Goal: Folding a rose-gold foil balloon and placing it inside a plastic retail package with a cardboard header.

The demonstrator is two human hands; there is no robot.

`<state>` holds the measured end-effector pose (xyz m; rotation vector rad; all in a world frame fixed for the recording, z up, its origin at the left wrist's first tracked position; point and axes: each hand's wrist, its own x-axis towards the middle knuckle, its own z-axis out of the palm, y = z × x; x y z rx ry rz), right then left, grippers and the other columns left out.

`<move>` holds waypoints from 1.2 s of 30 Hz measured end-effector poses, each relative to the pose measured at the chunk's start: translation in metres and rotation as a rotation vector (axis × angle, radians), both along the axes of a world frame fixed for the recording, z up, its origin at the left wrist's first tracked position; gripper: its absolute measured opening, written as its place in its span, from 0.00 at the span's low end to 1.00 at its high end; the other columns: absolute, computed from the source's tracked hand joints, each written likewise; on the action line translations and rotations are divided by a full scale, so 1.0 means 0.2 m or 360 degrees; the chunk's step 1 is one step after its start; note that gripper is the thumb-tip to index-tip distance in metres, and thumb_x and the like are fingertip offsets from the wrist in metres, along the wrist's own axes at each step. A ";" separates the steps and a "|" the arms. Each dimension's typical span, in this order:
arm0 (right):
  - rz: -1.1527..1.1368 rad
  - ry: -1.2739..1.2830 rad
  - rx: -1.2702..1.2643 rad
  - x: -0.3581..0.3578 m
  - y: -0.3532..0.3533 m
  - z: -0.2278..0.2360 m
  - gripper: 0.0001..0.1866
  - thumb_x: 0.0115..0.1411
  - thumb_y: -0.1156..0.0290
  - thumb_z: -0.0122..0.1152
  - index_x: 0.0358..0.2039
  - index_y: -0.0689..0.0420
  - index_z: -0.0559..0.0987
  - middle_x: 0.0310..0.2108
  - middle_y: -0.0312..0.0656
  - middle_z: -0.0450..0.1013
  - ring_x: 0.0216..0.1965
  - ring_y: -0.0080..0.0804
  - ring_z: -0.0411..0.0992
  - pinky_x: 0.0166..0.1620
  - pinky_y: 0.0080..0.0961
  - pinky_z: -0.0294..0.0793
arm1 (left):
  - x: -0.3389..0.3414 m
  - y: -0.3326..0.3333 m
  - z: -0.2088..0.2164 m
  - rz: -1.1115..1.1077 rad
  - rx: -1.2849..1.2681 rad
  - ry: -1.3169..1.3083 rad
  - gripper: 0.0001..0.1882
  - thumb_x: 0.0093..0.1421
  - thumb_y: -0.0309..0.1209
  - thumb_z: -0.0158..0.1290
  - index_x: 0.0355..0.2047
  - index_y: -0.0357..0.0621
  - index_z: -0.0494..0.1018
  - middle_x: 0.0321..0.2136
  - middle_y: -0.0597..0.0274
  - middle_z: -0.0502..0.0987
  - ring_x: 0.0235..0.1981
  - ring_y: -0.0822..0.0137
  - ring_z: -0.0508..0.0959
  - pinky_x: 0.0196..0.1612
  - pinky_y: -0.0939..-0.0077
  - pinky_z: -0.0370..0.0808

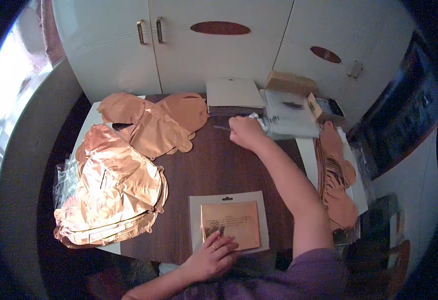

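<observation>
Near the table's front edge lies a pale card (194, 215) with a hang hole, and on it a folded copper-coloured foil balloon (246, 225) with fine print. My left hand (216, 254), a ring on one finger, rests open with its fingers on the lower left of the foil. My right arm stretches across to the far side, where my right hand (246, 132) is closed beside a stack of pale cards. A faint clear streak shows at its fingertips; what it holds, if anything, is too blurred to name. Something small and white (255, 119) sits just behind that hand.
Shiny flat foil balloons (119, 175) are piled at the left, with more (164, 130) behind them. Far back stand the card stack (234, 94), clear plastic sleeves (291, 115) and a small open box (326, 107). More foil balloons (341, 205) lie along the right edge.
</observation>
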<state>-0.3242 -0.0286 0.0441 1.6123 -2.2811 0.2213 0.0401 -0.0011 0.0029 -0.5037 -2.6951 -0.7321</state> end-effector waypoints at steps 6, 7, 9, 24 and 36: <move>-0.0066 -0.1002 -0.0188 0.36 0.64 0.10 0.08 0.52 0.73 0.60 0.33 0.60 0.76 0.27 0.43 0.75 0.28 0.37 0.75 0.33 0.33 0.75 | -0.02 -0.01 -0.01 -0.0046 -0.0024 0.0017 0.21 0.48 0.33 0.55 0.45 0.45 0.75 0.50 0.56 0.73 0.59 0.53 0.68 0.65 0.47 0.58; -0.0104 -0.1323 -0.0277 0.43 0.75 0.10 0.10 0.52 0.73 0.62 0.36 0.60 0.76 0.27 0.42 0.75 0.27 0.35 0.75 0.33 0.32 0.75 | -0.02 -0.01 -0.01 -0.0052 0.0033 -0.0019 0.21 0.50 0.32 0.54 0.46 0.44 0.74 0.50 0.55 0.72 0.60 0.53 0.67 0.65 0.46 0.57; -0.0248 -0.1535 -0.0291 0.58 0.95 0.14 0.12 0.54 0.75 0.63 0.40 0.61 0.77 0.27 0.37 0.74 0.28 0.25 0.72 0.34 0.24 0.73 | -0.02 0.01 0.01 -0.0006 -0.0011 -0.0028 0.22 0.50 0.32 0.53 0.48 0.43 0.73 0.50 0.55 0.72 0.60 0.53 0.67 0.64 0.45 0.57; -0.0129 -0.1347 -0.0384 1.34 1.53 -0.08 0.11 0.54 0.73 0.65 0.39 0.57 0.78 0.32 0.44 0.75 0.33 0.40 0.77 0.36 0.32 0.77 | -0.06 0.10 -0.04 0.0163 -0.0087 0.0201 0.15 0.51 0.29 0.57 0.40 0.43 0.74 0.45 0.56 0.75 0.53 0.56 0.73 0.60 0.50 0.64; -0.0369 -0.0599 -0.0450 1.33 1.29 -0.15 0.11 0.56 0.71 0.61 0.40 0.57 0.75 0.29 0.43 0.73 0.31 0.45 0.75 0.35 0.39 0.75 | -0.08 0.13 -0.05 0.0148 0.0121 0.0324 0.15 0.50 0.26 0.58 0.40 0.43 0.74 0.41 0.58 0.76 0.51 0.58 0.75 0.60 0.53 0.66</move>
